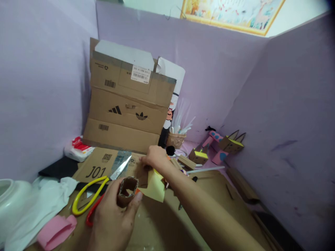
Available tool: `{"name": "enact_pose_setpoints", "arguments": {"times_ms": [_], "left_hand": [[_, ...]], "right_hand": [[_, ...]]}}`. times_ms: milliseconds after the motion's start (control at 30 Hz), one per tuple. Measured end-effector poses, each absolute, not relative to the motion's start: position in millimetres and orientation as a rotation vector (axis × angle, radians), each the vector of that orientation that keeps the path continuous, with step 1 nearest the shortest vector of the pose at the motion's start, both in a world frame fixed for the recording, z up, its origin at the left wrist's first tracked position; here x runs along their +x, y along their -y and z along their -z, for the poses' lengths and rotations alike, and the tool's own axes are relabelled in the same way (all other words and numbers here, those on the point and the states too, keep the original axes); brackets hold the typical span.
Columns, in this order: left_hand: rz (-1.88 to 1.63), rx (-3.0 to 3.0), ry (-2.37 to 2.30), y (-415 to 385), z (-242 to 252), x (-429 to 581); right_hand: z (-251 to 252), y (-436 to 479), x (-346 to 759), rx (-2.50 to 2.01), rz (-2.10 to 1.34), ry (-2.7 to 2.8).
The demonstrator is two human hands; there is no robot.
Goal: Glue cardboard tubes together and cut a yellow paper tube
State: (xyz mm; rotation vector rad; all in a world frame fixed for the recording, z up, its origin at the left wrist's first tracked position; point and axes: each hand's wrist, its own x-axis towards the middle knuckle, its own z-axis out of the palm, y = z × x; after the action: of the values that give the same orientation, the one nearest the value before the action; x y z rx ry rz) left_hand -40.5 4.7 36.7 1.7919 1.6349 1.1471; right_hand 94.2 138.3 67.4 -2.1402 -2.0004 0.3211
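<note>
My left hand (115, 211) is closed around a short, squarish cardboard tube (128, 186), its open corrugated end facing up. Beyond it, my right hand (155, 157) reaches across to the cardboard pieces at the back. Its fingers are curled at a brown cardboard piece (142, 176), and what they grip is partly hidden. A pale yellow sheet of paper (156, 186) lies under my right wrist. Scissors with one yellow and one red handle (90, 195) rest beside my left hand, blades pointing away.
A flattened cardboard box (128, 108) leans on the back wall. A basket of clear sticks (176, 139) stands beside it. Cardboard figures with pink and yellow parts (220, 150) sit at right. White cloth (47, 205), a pink object (56, 232) and a white pot (13, 205) are at left.
</note>
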Motion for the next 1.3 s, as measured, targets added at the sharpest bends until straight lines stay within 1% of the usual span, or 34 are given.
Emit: {"name": "enact_pose_setpoints", "arguments": {"times_ms": [100,233,400,433,467,500,533,600,733,900,1000,1300], "left_hand": [[-1.148,1.764,-1.645,-2.3,-36.3,-38.5],[-1.055,1.721,-1.455,1.4,-34.1,-30.9],[-0.82,1.613,-1.179,10.7,-29.5,-16.7],[-0.802,1.595,-1.098,13.4,-28.1,-13.8],[-0.787,1.583,-1.01,16.4,-26.3,-11.1],[-0.771,1.574,-0.925,19.3,-24.1,-8.3],[-0.75,1.567,-0.857,22.3,-21.6,-5.4],[-0.704,1.558,-0.76,28.2,-16.2,0.9],[-0.657,1.618,-0.722,38.7,-8.2,12.5],[-0.601,1.718,-0.843,39.5,-9.2,14.7],[-0.609,1.713,-0.845,34.6,-12.5,12.0],[-0.574,1.758,-0.895,37.5,-23.5,11.6]], "right_hand": [[-62.7,-143.9,87.3,-2.123,-0.379,1.907],[-72.4,-132.2,97.5,-1.971,-0.536,1.761],[-77.8,-66.2,137.9,-1.609,-0.816,1.553],[-73.9,-48.3,146.9,-1.51,-0.906,1.464],[-68.7,-30.7,155.3,-1.292,-1.135,1.215],[-62.7,-14.0,162.8,-1.133,-1.292,1.004],[-56.5,1.0,169.2,-1.022,-1.396,0.839],[-45.6,24.3,178.8,-0.907,-1.494,0.672],[-33.5,45.9,187.7,-0.836,-1.496,0.745],[-26.8,54.6,193.0,-0.781,-1.308,0.914],[-25.1,58.8,196.5,-0.755,-1.26,0.981],[-22.1,60.1,194.5,-0.915,-1.216,0.998]]}}
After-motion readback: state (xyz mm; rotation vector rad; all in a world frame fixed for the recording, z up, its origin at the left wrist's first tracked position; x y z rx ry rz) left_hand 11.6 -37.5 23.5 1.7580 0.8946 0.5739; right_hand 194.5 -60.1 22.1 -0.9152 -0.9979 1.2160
